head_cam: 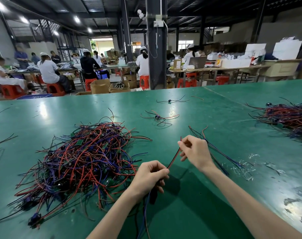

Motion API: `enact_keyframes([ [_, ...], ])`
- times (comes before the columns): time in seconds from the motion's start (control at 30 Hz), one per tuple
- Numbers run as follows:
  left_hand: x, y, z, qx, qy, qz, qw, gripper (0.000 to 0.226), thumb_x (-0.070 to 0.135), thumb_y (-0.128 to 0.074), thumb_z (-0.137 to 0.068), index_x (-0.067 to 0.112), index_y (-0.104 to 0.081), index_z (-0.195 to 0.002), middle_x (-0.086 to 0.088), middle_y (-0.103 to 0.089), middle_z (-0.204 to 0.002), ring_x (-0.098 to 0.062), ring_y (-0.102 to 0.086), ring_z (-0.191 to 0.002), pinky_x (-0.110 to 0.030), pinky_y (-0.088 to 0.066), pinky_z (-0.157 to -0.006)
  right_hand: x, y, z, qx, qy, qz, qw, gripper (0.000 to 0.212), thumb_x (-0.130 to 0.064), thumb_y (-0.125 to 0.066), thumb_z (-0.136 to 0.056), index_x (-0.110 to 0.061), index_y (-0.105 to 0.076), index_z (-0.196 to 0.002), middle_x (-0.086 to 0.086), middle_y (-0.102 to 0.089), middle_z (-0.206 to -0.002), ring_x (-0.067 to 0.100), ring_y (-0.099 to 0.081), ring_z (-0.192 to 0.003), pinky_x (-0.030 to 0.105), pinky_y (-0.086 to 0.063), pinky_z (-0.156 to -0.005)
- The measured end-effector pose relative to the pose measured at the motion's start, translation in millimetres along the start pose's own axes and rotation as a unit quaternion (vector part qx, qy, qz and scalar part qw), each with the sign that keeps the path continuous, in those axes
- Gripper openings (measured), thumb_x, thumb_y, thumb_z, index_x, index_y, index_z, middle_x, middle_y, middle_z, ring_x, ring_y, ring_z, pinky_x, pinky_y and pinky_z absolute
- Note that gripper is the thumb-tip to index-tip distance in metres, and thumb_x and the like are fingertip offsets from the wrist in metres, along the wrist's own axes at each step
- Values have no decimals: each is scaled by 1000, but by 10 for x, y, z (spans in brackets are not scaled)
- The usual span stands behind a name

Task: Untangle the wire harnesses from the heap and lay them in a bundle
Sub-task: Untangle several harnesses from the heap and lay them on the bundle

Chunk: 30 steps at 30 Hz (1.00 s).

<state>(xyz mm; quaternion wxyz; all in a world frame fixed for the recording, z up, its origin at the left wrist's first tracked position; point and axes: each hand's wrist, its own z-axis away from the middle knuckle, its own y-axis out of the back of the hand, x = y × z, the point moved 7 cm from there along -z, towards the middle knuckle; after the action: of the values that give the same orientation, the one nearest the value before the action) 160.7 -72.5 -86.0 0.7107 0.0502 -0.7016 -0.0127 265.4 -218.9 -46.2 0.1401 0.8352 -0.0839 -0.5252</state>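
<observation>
Red-black wire pair (174,158) pinched between left hand (151,176), right hand (195,152).

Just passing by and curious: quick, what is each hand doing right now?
Left hand: closed, pinching the lower end of a red-and-black wire.
Right hand: closed, pinching the same wire near its upper end.

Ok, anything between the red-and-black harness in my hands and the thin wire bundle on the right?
Nothing visible does. The left hand and right hand hold the red-and-black wire harness, and the thin blue-and-black wire bundle lies just beyond the right hand.
</observation>
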Motion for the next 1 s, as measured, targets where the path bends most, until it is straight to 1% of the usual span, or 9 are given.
enact_keyframes([
  [0.07, -11, -3, -5, 3, 1, -6, 1000, 16, 1, -61, -88, 5, -57, -72, 1, -54, -49, -9, -51, -42, -21, -43, -37, -206, -8, 58, 33, 169, 162, 972, 19, -5, -65, -86, -3, -57, -69, 1, -51, -57, 21, -50, -46, 21, -40, -49],
  [0.1, -17, 1, -8, 5, 2, -6, 1000, 17, 1, -60, -88, 5, -57, -71, 3, -52, -48, -9, -51, -42, -21, -43, -37, -256, -15, 81, 47, 209, 188, 958, 18, -4, -66, -85, -3, -58, -69, -2, -49, -58, 19, -46, -49, 23, -35, -51],
  [0.17, -21, 10, -7, 6, 2, -1, 1000, 18, 1, -61, -88, 6, -57, -71, 3, -53, -49, -9, -51, -42, -21, -43, -37, -253, -2, 89, 66, 196, 165, 964, 17, -6, -66, -85, -3, -60, -69, -6, -49, -55, 15, -44, -47, 22, -34, -50],
  [0.27, -10, 8, -4, -2, 0, 5, 1000, 16, 1, -62, -87, 6, -59, -71, -2, -61, -57, -9, -52, -44, -21, -43, -38, -7, 17, 29, 46, -2, -14, 999, 21, -10, -64, -88, -2, -62, -69, -5, -55, -45, 7, -45, -30, 19, -33, -32],
  [0.33, -9, 3, 0, -6, 2, 9, 1000, 15, 1, -62, -87, 5, -60, -72, -3, -63, -59, -9, -52, -45, -21, -43, -39, 149, -19, 36, 25, -129, -155, 979, 21, -7, -62, -88, 0, -63, -68, 3, -61, -51, 8, -44, -30, 17, -28, -28],
  [0.5, -6, 19, 4, -4, 7, 19, 1000, 14, 2, -63, -86, 5, -61, -73, -4, -64, -61, -9, -52, -45, -21, -43, -40, 241, -169, 91, -31, -309, -380, 871, 17, 3, -54, -89, 6, -61, -74, 13, -64, -62, 2, -45, -34, 11, -27, -28],
  [0.73, -7, 15, 20, -14, 15, 33, 999, 13, 3, -64, -85, 4, -62, -72, -6, -64, -61, -10, -52, -45, -21, -43, -40, 263, -266, 226, -76, -472, -550, 685, 20, 2, -42, -95, 7, -55, -81, 22, -60, -58, 5, -44, -28, 12, -36, -29],
  [0.8, -9, 13, 19, -12, 16, 34, 999, 14, 3, -64, -85, 5, -62, -71, -6, -64, -60, -10, -51, -45, -21, -42, -40, 268, -257, 220, -74, -479, -552, 678, 20, 1, -41, -95, 8, -55, -82, 25, -61, -59, 5, -44, -27, 12, -37, -30],
  [1.0, -20, 13, 28, -9, 19, 37, 999, 15, 2, -64, -85, 5, -61, -71, -7, -62, -59, -10, -51, -44, -21, -42, -40, 291, -227, 187, -62, -436, -493, 750, 16, 0, -47, -94, 6, -55, -82, 20, -65, -59, 3, -45, -30, 10, -36, -29],
])
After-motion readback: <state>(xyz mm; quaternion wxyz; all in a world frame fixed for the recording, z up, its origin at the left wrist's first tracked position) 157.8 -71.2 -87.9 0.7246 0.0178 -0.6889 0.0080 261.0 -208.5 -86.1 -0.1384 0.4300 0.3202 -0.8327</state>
